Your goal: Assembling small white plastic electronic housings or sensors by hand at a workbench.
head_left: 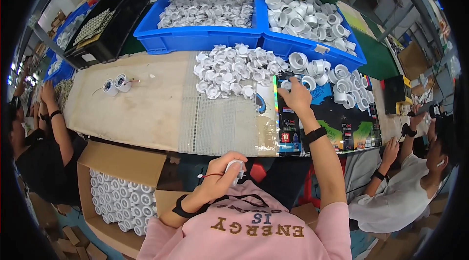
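Observation:
My left hand (221, 176) is closed around a small white plastic fan or motor unit (236, 169), close to my chest. A red and dark wire trails from the unit past my fingers. Over on the right of the bench, my right hand (298, 97) has its thumb and forefinger on a white plastic ring (286, 84), which my fingers partly cover. Just beyond it lie loose white rings (342, 84). A heap of white finned plastic pieces (227, 72) sits left of that hand.
Blue bins of finned pieces (195, 33) and rings (312, 41) stand at the back. Two wired white units (111, 87) rest on the left bench. A carton (119, 157) of white cylinders stands lower left. A black crate (124, 20) is far left; people work on both sides.

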A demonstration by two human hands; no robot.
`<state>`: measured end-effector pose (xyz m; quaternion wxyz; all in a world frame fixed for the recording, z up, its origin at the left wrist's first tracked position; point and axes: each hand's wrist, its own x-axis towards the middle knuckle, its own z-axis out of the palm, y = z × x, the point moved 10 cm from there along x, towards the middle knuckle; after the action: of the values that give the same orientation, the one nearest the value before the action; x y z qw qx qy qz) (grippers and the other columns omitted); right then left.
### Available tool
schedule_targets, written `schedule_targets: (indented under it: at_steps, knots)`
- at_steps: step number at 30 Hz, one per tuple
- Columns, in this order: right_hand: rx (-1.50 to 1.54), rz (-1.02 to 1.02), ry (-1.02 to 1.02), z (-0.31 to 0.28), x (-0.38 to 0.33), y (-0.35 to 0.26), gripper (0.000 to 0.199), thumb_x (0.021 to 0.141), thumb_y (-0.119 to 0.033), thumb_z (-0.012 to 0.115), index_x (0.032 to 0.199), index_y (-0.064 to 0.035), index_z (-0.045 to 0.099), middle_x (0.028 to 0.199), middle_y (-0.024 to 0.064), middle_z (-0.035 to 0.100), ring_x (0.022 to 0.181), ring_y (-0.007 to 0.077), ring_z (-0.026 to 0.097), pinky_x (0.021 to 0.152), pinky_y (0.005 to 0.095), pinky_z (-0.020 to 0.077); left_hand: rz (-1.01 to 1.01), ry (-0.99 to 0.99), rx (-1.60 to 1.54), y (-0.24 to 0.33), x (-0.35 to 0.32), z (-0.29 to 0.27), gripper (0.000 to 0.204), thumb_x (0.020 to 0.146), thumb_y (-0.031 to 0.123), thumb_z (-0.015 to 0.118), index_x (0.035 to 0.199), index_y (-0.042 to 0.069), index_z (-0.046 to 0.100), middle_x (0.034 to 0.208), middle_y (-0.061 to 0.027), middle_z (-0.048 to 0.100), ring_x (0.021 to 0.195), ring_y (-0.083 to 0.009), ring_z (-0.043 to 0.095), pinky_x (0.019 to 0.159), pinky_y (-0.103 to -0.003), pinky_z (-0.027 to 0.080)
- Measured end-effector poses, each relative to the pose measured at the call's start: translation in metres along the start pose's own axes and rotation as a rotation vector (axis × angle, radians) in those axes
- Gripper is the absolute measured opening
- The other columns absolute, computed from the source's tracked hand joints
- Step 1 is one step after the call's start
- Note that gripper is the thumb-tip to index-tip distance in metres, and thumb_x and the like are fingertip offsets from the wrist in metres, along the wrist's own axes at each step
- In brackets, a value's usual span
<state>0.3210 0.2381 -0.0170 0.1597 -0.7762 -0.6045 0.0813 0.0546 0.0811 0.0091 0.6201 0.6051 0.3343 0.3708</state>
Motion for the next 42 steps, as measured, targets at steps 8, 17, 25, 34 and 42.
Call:
schedule_targets:
  at_steps: [8,17,25,34,42]
  knots:
    - [0.602,-0.347,-0.171,-0.036,-0.133,-0.103,0.036,0.075,-0.013,0.070,0.106,-0.0017,0.055,0.082,0.0161,0.061,0.069,0.0282,0.064,0.058,0.0370,0.0498,-0.185,0.116,-0.325,-0.022,0.032,-0.003,0.044,0.099,0.039,0.029,0.104,0.004,0.053,0.078,-0.0048,0.062,0.053,-0.0054,0.049,0.044,-0.018,0.036]
    - [0.517,-0.318,-0.155,-0.052,-0.194,-0.112,0.045,0.072,-0.009,0.070,0.110,-0.0017,0.049,0.076,0.0175,0.063,0.066,0.0350,0.064,0.059,0.0396,0.0506,0.040,0.095,0.195,0.016,0.038,0.013,0.034,0.096,0.031,0.041,0.098,0.000,0.055,0.067,-0.0085,0.055,0.060,-0.0119,0.051,0.054,-0.029,0.040]
    - [0.523,-0.327,-0.173,-0.049,-0.201,-0.110,0.039,0.073,-0.007,0.069,0.104,0.0014,0.047,0.074,0.0210,0.062,0.066,0.0357,0.064,0.057,0.0413,0.0509,0.228,0.151,0.322,0.031,0.034,0.019,0.020,0.093,0.019,0.049,0.091,0.000,0.054,0.069,-0.0176,0.057,0.058,-0.0337,0.059,0.052,-0.038,0.044]
    - [0.570,-0.322,-0.195,-0.047,-0.198,-0.110,0.039,0.072,-0.007,0.070,0.103,0.0016,0.047,0.075,0.0210,0.062,0.065,0.0363,0.064,0.057,0.0409,0.0508,0.285,0.130,0.381,0.037,0.033,0.024,0.024,0.093,0.020,0.045,0.096,-0.001,0.055,0.070,-0.0158,0.056,0.057,-0.0281,0.056,0.053,-0.035,0.044]
    - [0.706,-0.213,-0.428,-0.049,-0.204,-0.109,0.049,0.075,-0.006,0.068,0.115,0.0016,0.040,0.073,0.0116,0.059,0.066,0.0215,0.064,0.056,0.0320,0.0501,0.352,0.131,0.386,0.049,0.029,0.021,0.019,0.091,0.017,0.049,0.092,-0.001,0.053,0.069,-0.0177,0.055,0.057,-0.0348,0.057,0.051,-0.039,0.045]
